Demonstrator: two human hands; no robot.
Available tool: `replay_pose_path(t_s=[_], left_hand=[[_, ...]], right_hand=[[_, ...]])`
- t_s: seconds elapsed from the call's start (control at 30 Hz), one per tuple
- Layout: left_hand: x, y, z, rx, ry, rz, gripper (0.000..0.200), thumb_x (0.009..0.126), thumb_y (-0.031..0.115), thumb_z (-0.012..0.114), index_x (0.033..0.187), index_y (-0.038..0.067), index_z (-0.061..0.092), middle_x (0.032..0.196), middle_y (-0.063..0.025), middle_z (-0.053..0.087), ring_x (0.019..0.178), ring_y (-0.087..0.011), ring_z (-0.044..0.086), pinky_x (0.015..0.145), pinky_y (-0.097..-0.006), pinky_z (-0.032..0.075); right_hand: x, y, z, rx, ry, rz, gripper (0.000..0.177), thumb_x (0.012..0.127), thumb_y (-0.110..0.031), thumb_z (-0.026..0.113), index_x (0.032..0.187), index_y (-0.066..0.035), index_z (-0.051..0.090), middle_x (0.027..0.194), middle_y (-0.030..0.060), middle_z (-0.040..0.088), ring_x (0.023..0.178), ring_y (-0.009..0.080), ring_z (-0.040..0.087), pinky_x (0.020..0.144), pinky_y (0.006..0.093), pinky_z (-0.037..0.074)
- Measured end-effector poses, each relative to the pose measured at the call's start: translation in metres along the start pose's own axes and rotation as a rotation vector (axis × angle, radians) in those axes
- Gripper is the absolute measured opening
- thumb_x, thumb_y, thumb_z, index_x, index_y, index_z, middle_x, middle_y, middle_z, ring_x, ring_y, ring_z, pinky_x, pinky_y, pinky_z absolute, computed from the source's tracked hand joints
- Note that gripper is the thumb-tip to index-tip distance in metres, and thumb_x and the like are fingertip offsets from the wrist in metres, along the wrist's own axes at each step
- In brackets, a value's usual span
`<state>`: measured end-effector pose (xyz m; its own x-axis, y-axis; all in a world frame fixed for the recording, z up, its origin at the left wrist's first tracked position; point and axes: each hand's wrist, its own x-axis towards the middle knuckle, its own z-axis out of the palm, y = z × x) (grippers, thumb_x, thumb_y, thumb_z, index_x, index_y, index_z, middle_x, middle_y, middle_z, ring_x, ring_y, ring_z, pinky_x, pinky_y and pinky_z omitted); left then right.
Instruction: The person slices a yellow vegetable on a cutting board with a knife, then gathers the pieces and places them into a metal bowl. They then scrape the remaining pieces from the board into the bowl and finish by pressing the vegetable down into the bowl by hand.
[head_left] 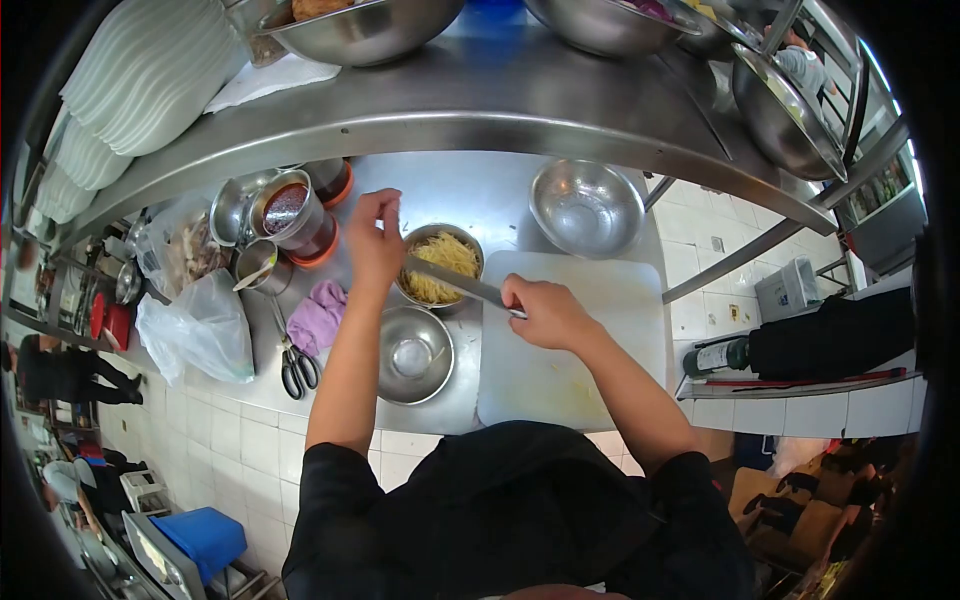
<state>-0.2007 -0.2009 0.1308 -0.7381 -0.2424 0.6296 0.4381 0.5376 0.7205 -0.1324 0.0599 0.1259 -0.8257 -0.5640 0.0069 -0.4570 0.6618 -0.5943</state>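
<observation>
My right hand is wrapped round the handle of a knife, whose blade reaches left across a metal bowl of yellow shredded food. Beside that bowl, to its upper left, my left hand is raised with its fingers bent together; whether they hold anything is too small to tell. A white cutting board lies under and around my right hand. Just below the shredded food stands another metal bowl. A third metal bowl is beyond the board.
Scissors, a purple cloth, a plastic bag and containers of red sauce are on the left. A metal shelf with large bowls and stacked white plates spans the far side. Other people stand at far left.
</observation>
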Motion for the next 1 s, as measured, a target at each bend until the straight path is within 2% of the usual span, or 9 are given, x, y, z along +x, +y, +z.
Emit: replay_pose_path(t_s=[0.07,0.13,0.2,0.3,0.33,0.37,0.57,0.8,1.0], left_hand=[[-0.002,0.008,-0.003,-0.074,0.038,-0.048,0.011,0.088,0.002,0.057,0.097,0.001,0.063,0.087,-0.0098,0.067,0.077,-0.0174,0.063,0.072,-0.0274,0.048],[-0.008,0.014,-0.003,-0.189,0.064,-0.123,0.012,0.091,0.001,0.054,0.099,-0.002,0.062,0.093,-0.0079,0.065,0.083,-0.0135,0.06,0.076,-0.0271,0.048],[-0.024,0.03,0.007,-0.107,-0.022,-0.12,0.015,0.09,0.006,0.056,0.102,-0.001,0.062,0.103,-0.0111,0.065,0.088,-0.0181,0.062,0.08,-0.03,0.048],[-0.058,0.045,0.028,-0.038,-0.153,-0.024,0.019,0.086,0.01,0.061,0.103,0.001,0.063,0.112,-0.0136,0.062,0.099,-0.0257,0.061,0.088,-0.0356,0.047],[-0.066,0.046,0.036,-0.004,-0.172,0.153,0.02,0.083,0.01,0.064,0.102,0.003,0.063,0.111,-0.0141,0.061,0.099,-0.0293,0.059,0.087,-0.0389,0.045],[-0.073,0.044,0.042,0.028,-0.191,0.332,0.022,0.079,0.009,0.066,0.101,0.005,0.063,0.11,-0.0146,0.06,0.1,-0.0329,0.056,0.086,-0.0423,0.044],[-0.074,-0.021,0.039,0.334,0.014,0.296,0.02,0.078,0.004,0.062,0.098,0.005,0.062,0.103,-0.0113,0.06,0.096,-0.0309,0.054,0.084,-0.0415,0.04],[-0.021,0.026,0.032,0.18,0.105,0.212,0.015,0.082,0.008,0.06,0.097,0.006,0.06,0.097,-0.0106,0.06,0.095,-0.0305,0.054,0.083,-0.0409,0.039],[-0.052,-0.02,0.044,0.351,-0.067,0.234,0.005,0.082,0.009,0.059,0.086,0.007,0.058,0.086,-0.0085,0.057,0.082,-0.0294,0.052,0.078,-0.0415,0.036]], right_hand=[[-0.004,0.012,0.006,0.147,0.085,-0.019,0.023,0.079,-0.006,0.064,0.097,-0.009,0.051,0.074,0.0073,0.059,0.066,0.0229,0.06,0.058,0.0356,0.045],[-0.005,0.011,0.003,0.639,-0.069,0.284,0.026,0.085,-0.004,0.06,0.109,-0.006,0.048,0.071,0.0048,0.056,0.058,0.0137,0.057,0.053,0.0289,0.044],[-0.004,0.014,0.007,0.763,-0.046,0.269,0.027,0.086,-0.003,0.058,0.111,-0.005,0.047,0.071,0.0037,0.055,0.055,0.0111,0.054,0.051,0.0273,0.043],[-0.002,0.004,0.008,0.935,0.0,0.244,0.027,0.088,-0.002,0.056,0.113,-0.003,0.045,0.071,0.0031,0.054,0.053,0.0094,0.053,0.05,0.0263,0.043],[-0.002,-0.002,0.007,0.984,0.026,0.236,0.028,0.087,-0.002,0.056,0.113,-0.002,0.044,0.071,0.0037,0.054,0.053,0.0102,0.053,0.05,0.0268,0.044],[-0.001,-0.008,0.007,0.984,0.03,0.236,0.028,0.087,-0.002,0.056,0.113,-0.002,0.044,0.071,0.0037,0.054,0.053,0.0102,0.053,0.05,0.0268,0.044],[0.0,-0.014,0.002,0.881,0.163,0.282,0.028,0.087,-0.001,0.054,0.112,-0.002,0.044,0.073,0.0055,0.055,0.053,0.0107,0.053,0.051,0.0269,0.044],[-0.007,-0.023,-0.002,0.67,0.119,0.204,0.029,0.086,-0.002,0.056,0.113,-0.002,0.047,0.074,0.0054,0.057,0.054,0.0099,0.052,0.051,0.0266,0.043],[-0.007,-0.026,-0.007,0.667,0.149,0.194,0.03,0.085,-0.002,0.058,0.113,-0.001,0.048,0.072,0.0051,0.058,0.055,0.0095,0.053,0.051,0.0266,0.043]])
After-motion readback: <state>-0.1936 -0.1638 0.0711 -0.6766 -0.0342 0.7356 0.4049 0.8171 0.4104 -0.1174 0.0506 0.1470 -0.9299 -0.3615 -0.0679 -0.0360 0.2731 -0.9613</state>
